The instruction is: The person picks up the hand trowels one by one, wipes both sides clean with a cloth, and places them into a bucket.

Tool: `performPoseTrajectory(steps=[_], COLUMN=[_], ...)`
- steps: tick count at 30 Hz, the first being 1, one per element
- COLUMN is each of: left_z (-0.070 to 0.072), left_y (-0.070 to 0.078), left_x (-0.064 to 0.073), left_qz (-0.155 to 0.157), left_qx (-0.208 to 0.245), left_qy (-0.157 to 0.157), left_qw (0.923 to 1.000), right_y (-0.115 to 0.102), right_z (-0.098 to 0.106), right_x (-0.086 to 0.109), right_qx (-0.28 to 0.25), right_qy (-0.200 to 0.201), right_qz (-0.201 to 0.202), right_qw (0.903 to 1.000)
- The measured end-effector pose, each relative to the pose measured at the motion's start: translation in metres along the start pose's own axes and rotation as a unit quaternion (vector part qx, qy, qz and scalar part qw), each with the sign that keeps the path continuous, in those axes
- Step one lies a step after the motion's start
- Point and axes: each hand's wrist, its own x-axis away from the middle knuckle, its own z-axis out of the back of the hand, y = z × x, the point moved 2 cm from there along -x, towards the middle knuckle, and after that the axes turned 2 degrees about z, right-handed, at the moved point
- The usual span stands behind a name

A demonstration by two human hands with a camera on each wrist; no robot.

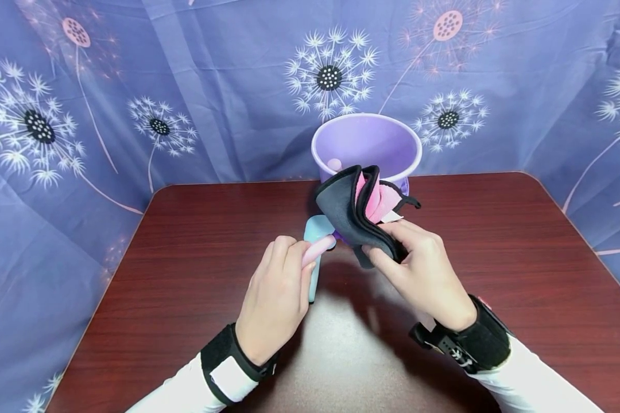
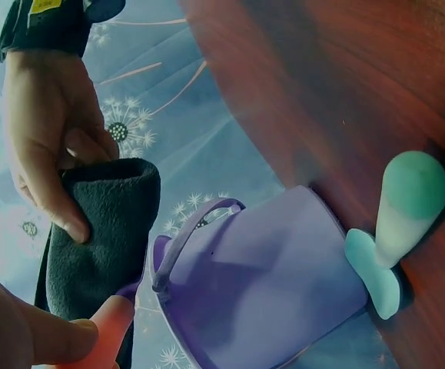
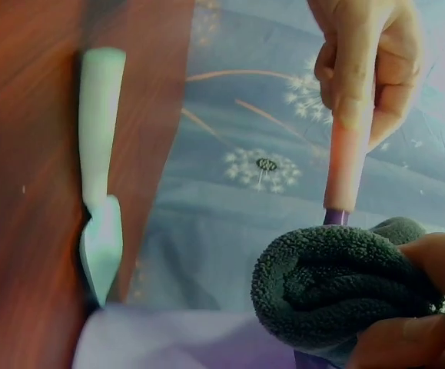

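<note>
My left hand (image 1: 274,287) grips the pink handle (image 3: 349,165) of a tool with a purple neck (image 3: 336,217). A folded cloth (image 1: 341,201), dark grey with black trim and a pink side, covers most of the tool's head. My right hand (image 1: 423,264) pinches this cloth between thumb and fingers; a white tag (image 1: 391,217) and a black loop (image 1: 412,202) stick out from it. Under the tool, a light blue trowel (image 1: 317,226) lies on the table, its handle toward me and partly hidden by my left hand.
A purple bucket (image 2: 276,277) with a carrying handle (image 2: 187,238) stands at the table's back edge, behind the cloth. Inside it shows a pink rounded end (image 1: 334,164). A blue curtain with dandelion prints (image 1: 227,86) hangs around the dark red wooden table (image 1: 186,258).
</note>
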Motion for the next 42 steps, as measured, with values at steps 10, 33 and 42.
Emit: performPoseTrajectory(steps=[10, 33, 42], left_z=[-0.001, -0.003, -0.005], left_y=[0.004, 0.005, 0.007], left_x=[-0.002, 0.004, 0.006], left_qz=[-0.014, -0.01, -0.006], left_qx=[0.006, -0.007, -0.011], left_qy=[0.003, -0.045, -0.058], left_qw=[0.9999, 0.9989, 0.9983], right_y=[0.0, -0.009, -0.006], right_z=[-0.003, 0.002, 0.001], right_x=[0.002, -0.001, -0.001], right_qx=[-0.077, 0.009, 0.17], right_qy=[-0.022, -0.029, 0.047], right_qz=[-0.048, 0.099, 0.19], right_qw=[0.9957, 0.9947, 0.9659])
